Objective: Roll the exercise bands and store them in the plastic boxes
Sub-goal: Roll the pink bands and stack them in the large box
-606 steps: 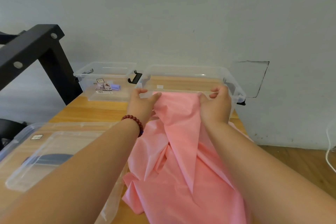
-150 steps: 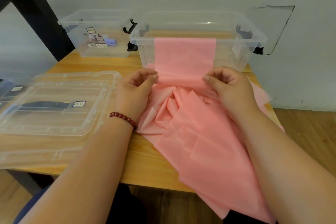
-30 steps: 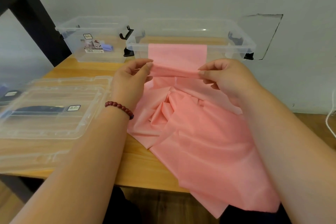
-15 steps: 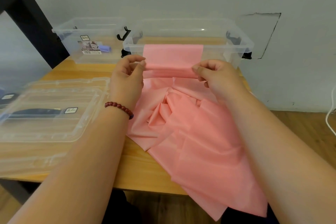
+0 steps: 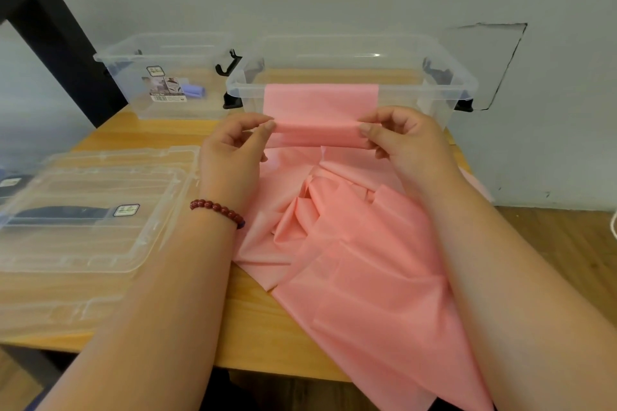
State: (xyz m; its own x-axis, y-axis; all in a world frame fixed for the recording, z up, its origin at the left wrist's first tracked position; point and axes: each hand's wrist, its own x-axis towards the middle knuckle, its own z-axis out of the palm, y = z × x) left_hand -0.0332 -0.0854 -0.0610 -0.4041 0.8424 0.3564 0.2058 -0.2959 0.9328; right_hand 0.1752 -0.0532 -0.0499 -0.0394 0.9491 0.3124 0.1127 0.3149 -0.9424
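left hand (image 5: 230,152), right hand (image 5: 405,140) each pinch fold ends of thin pink rubber exercise band (image 5: 350,260) | fold higher against clear plastic box (image 5: 464,85) front than 5 s ago, rest loose on wooden surface (image 5: 260,327) | rolling barely started

I get soft, even, rather flat light, with only faint shadows beneath the fingers (image 5: 267,126) on the pink band (image 5: 350,243) and a thin streak of glare on the far rim of the clear box (image 5: 370,55) beyond them. Close to the fingers everything reads sharp enough. Far to their left the lids (image 5: 83,210) smear toward the frame edge, and the counter (image 5: 260,327) nearer me than the fingers looks soft.
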